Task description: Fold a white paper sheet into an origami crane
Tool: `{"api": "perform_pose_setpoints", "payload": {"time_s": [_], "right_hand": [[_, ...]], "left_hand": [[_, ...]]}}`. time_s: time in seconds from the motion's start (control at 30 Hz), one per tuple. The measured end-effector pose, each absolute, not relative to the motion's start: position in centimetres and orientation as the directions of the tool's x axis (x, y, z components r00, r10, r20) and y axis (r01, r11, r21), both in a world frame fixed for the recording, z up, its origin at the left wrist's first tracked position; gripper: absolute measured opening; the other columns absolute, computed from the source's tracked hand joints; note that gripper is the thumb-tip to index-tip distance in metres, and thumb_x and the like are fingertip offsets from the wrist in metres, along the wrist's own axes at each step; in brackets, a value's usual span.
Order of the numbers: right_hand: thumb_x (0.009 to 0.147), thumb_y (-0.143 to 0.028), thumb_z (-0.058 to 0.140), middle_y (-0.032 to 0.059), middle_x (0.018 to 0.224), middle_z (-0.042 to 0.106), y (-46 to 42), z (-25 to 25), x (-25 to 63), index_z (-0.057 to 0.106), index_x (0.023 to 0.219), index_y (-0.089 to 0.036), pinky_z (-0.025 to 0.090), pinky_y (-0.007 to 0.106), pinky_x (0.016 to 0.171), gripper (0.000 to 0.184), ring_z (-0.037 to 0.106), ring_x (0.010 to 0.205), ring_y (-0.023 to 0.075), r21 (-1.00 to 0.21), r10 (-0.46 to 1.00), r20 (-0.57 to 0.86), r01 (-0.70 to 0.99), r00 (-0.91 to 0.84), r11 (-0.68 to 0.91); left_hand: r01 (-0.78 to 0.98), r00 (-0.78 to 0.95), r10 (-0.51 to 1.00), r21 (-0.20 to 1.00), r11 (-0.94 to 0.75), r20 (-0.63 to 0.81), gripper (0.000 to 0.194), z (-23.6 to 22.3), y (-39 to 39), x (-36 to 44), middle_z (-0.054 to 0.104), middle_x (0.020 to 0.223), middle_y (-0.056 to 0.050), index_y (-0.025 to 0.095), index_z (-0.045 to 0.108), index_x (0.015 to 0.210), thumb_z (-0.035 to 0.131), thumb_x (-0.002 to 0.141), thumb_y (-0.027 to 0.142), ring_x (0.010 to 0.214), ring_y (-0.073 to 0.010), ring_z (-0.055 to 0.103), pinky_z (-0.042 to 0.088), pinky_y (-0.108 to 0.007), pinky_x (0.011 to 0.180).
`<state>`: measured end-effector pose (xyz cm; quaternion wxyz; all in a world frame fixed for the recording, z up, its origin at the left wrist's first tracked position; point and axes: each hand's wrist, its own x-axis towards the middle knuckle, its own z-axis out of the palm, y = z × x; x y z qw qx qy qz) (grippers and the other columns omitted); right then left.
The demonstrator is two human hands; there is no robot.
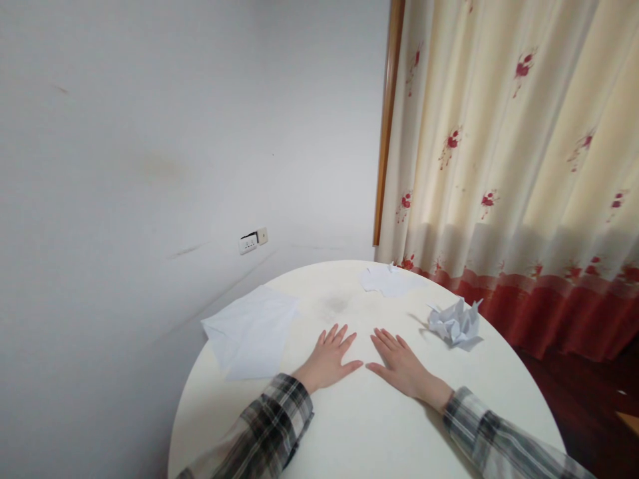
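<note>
We find left hand (325,364) and right hand (405,370) spread, gripping nothing. We judge the paper sheet (257,334) light, limp, easily creased; pinch its edge.

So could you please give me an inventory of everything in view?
round table: one, white, centre foreground
flat paper: white, table's left side; sheet count unclear
thin paper: one visible piece, white, table's far edge
crumpled paper: one bunch, white, table's right side
wall: pale grey-white, left and behind
socket plate: one, white, low on wall
smaller plate: one, off-white, beside socket
wooden trim: one strip, brown, left of curtain
curtain: cream, red flowers and lower band, right; panel count unclear
floor: dark red, lower right
unidentified item: one, tan, right picture edge
sleeves: two, black-white-grey plaid, on both arms
left hand: one, bare, on table
right hand: one, bare, on table
</note>
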<state>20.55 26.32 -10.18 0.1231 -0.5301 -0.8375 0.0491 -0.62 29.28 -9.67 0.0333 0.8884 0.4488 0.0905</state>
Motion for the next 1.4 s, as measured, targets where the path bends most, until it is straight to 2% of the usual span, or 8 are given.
{"api": "perform_pose_setpoints", "payload": {"time_s": [0.13,0.2,0.37,0.67,0.93,1.17,1.3,1.4], "right_hand": [[0.082,-0.055,0.027,0.01,0.124,0.044,27.0,-9.4,19.8,0.045,0.117,-0.018,0.027,0.037,0.092,0.054,0.035,0.116,0.0239,-0.171,0.887,0.28,0.89,-0.367,0.422],[0.088,-0.043,0.021,0.0097,0.092,0.06,27.6,-9.0,19.1,0.057,0.092,-0.017,0.036,0.031,0.078,0.045,0.052,0.092,0.0205,-0.171,0.911,0.313,0.927,-0.27,0.333],[0.084,-0.028,0.037,0.0072,0.083,0.058,28.2,-9.3,18.5,0.053,0.081,-0.016,0.036,0.027,0.073,0.02,0.05,0.085,0.0185,-0.106,0.862,0.419,0.928,-0.285,0.358],[0.082,-0.024,0.039,0.0068,0.088,0.054,27.7,-10.0,19.7,0.051,0.09,-0.016,0.035,0.026,0.078,0.017,0.046,0.09,0.0174,-0.136,0.835,0.413,0.883,-0.363,0.45],[0.082,-0.024,0.04,0.0071,0.089,0.054,28.1,-10.2,19.9,0.051,0.09,-0.016,0.035,0.026,0.079,0.016,0.045,0.09,0.0172,-0.124,0.835,0.402,0.881,-0.376,0.457],[0.082,-0.023,0.038,0.0075,0.089,0.053,28.1,-10.3,19.9,0.051,0.09,-0.015,0.035,0.027,0.08,0.017,0.045,0.09,0.0174,-0.126,0.825,0.418,0.876,-0.379,0.466],[0.082,-0.022,0.038,0.0075,0.09,0.053,28.2,-10.4,19.9,0.051,0.092,-0.015,0.035,0.027,0.08,0.017,0.044,0.091,0.0173,-0.129,0.828,0.418,0.878,-0.373,0.461],[0.084,-0.024,0.037,0.0076,0.09,0.053,28.3,-10.5,20.0,0.051,0.093,-0.015,0.035,0.027,0.081,0.019,0.045,0.091,0.0174,-0.14,0.831,0.422,0.88,-0.363,0.455]], "left_hand": [[0.792,0.58,0.802,0.134,-0.596,0.142,0.066,-9.8,29.2,-0.8,0.016,0.139,-0.005,0.027,0.022,0.131,0.021,0.077,0.065,0.127,-0.0272,0.006,0.01,-0.049,0.099],[0.788,0.583,0.798,0.13,-0.601,0.154,0.064,-9.9,29.1,-0.8,0.018,0.139,-0.005,0.027,0.024,0.13,0.022,0.077,0.064,0.127,-0.0272,0.009,0.012,-0.049,0.099],[0.821,0.519,0.811,0.107,-0.561,0.271,0.05,-10.1,30.1,-1.4,0.032,0.133,-0.006,0.025,0.028,0.128,0.027,0.084,0.049,0.123,-0.0226,0.023,0.017,-0.043,0.099],[0.981,-0.194,0.947,0.051,0.187,0.257,0.064,-9.5,33.7,-8.8,0.031,0.128,-0.026,0.004,0.034,0.124,0.038,0.078,0.047,0.116,-0.0411,0.027,0.027,-0.052,0.087],[0.978,0.198,0.937,-0.002,-0.206,0.288,0.046,-10.3,32.4,-5.3,0.043,0.123,-0.017,0.009,0.043,0.118,0.035,0.082,0.037,0.114,-0.0287,0.037,0.03,-0.041,0.091],[0.701,0.662,0.681,0.062,-0.71,0.312,0.037,-10.4,29.8,-1.3,0.041,0.127,-0.005,0.021,0.04,0.119,0.035,0.085,0.033,0.118,-0.018,0.033,0.027,-0.033,0.098],[0.643,0.718,0.637,0.084,-0.761,0.279,0.039,-10.0,29.1,-0.6,0.04,0.128,-0.003,0.024,0.036,0.123,0.033,0.086,0.036,0.12,-0.0163,0.031,0.024,-0.032,0.099],[0.782,0.581,0.776,0.096,-0.616,0.245,0.058,-10.1,29.4,-1.1,0.033,0.132,-0.009,0.02,0.03,0.127,0.041,0.078,0.05,0.123,-0.0265,0.024,0.02,-0.043,0.098]]}}
